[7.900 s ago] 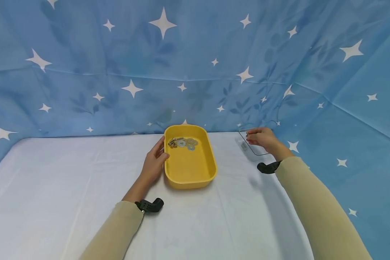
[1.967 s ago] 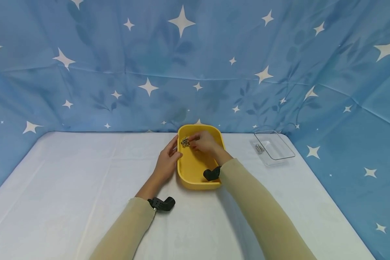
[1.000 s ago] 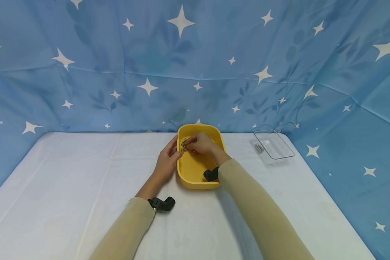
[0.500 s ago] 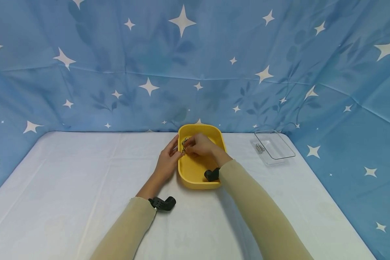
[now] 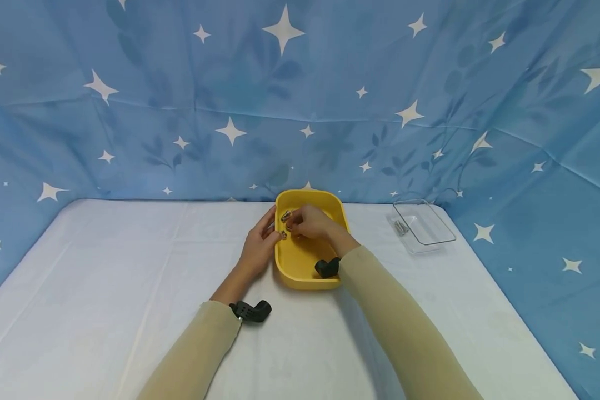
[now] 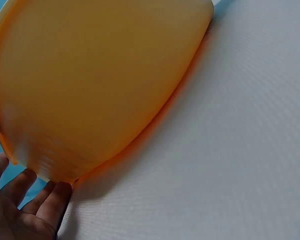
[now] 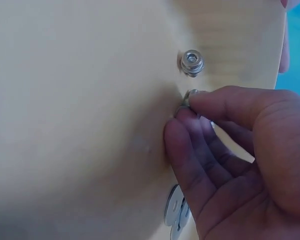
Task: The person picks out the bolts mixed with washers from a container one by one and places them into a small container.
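Note:
My left hand (image 5: 257,247) grips the left rim of a yellow plastic tray (image 5: 295,264), thumb over the edge and fingers along the outer wall. In the left wrist view its fingertips touch the tray's outside. Inside the tray, my right hand (image 5: 314,223) pinches a small metal bolt (image 7: 192,95) between thumb and fingertips, mostly covered by them. A socket-head bolt (image 7: 191,61) with rings round it sits just beyond the thumb in the right wrist view. Flat washers (image 7: 175,207) show beneath the right fingers. More small metal hardware (image 5: 286,215) lies near the tray's left wall.
A clear plastic box (image 5: 436,243) stands to the right on the white-covered table (image 5: 105,278), with several small metal screws (image 5: 400,227) at its left side. Behind the table hangs a blue curtain (image 5: 220,66) with white stars.
My right hand has come from the clear box into the tray. Over the last second the hardware there has spread apart, some now beside my left thumb. The left hand keeps its grip.

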The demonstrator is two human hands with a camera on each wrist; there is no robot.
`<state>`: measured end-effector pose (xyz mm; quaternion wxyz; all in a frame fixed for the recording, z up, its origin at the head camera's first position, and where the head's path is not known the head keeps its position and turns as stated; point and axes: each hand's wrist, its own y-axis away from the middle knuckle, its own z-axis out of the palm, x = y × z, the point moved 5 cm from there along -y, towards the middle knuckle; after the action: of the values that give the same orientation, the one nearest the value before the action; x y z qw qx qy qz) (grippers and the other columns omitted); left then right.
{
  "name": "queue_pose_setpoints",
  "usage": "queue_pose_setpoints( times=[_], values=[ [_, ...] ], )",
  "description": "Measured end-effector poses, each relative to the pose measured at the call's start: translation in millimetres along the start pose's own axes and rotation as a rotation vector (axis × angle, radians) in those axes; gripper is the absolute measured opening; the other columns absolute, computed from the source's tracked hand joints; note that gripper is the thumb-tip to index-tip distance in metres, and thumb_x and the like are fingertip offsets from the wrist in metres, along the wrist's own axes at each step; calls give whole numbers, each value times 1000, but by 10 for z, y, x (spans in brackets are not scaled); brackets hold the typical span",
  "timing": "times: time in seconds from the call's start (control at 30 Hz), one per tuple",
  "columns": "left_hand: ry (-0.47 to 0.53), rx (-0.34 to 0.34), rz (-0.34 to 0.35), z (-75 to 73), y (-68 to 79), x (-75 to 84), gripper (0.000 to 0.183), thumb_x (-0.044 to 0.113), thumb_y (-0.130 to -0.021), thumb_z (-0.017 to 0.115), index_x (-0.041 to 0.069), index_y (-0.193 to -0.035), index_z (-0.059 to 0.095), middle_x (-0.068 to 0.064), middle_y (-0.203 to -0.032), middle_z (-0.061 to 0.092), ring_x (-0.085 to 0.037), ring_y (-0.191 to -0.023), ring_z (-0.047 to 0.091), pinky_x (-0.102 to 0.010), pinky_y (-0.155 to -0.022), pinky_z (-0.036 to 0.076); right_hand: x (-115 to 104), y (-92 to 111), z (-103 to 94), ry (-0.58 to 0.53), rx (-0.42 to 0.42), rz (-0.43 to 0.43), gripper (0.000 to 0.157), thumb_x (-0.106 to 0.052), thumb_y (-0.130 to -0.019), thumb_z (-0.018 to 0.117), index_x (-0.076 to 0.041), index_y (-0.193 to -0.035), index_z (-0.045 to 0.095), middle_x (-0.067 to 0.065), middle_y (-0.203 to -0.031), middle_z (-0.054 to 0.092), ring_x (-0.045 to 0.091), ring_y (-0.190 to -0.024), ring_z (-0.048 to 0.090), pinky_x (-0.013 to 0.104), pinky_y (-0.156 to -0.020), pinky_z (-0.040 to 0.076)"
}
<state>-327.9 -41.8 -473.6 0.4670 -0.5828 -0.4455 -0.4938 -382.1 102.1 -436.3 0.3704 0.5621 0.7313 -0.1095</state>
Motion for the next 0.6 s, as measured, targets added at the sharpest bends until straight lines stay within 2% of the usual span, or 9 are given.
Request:
queue_pose_setpoints(
  times=[0.07, 0.33, 0.6],
  values=[
    [7, 0, 3, 3, -7, -2, 74, 12, -91, 51, 27, -161, 30, -5, -164, 37, -25, -146, 45, -40, -118, 43, 9, 0, -14, 9, 9, 15, 20, -6, -92, 64, -3, -109, 75, 7, -96, 71, 12, -71, 59, 17, -63, 51],
    [14, -7, 13, 5, -16, -7, 75, 11, -91, 52, 26, -161, 29, -7, -164, 36, -27, -146, 46, -43, -117, 44, -2, 4, -44, 123, 29, 16, 20, -13, -90, 73, -8, -109, 75, 6, -89, 69, 13, -70, 59, 18, -62, 50],
    [14, -3, 6, 9, -11, -4, 75, 12, -91, 51, 28, -161, 30, -5, -164, 37, -26, -146, 46, -42, -117, 44, 28, 12, -67, 75, 55, 6, 16, -9, -89, 74, -5, -104, 72, 5, -83, 62, 15, -69, 58, 20, -62, 50]
  ],
)
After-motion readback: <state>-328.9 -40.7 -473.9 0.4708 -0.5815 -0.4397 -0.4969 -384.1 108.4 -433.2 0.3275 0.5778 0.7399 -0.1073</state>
